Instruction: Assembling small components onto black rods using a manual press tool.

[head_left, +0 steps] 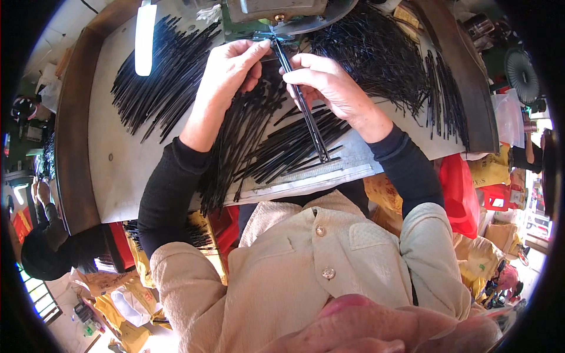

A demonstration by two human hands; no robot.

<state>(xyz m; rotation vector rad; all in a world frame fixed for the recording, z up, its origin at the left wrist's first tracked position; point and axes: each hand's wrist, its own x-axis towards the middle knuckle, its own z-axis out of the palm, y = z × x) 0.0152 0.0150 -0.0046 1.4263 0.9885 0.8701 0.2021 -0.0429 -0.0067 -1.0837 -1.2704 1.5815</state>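
A long, narrow black strip with glossy edges slants from beneath the sewing machine head toward me. My right hand grips it partway along between thumb and fingers. At its far end, beside the needle area, my left hand pinches with thumb and forefinger, the other fingers curled under. The exact spot of that pinch is partly hidden by the thumb. The strip's near end rests over a loose pile of similar black strips on the pale tabletop.
Bundles of black strips lie left and in the middle. A tangled black heap fills the far right. A white lamp hangs at upper left. Brown raised edges flank the table. Red bags stand at right; another person is at left.
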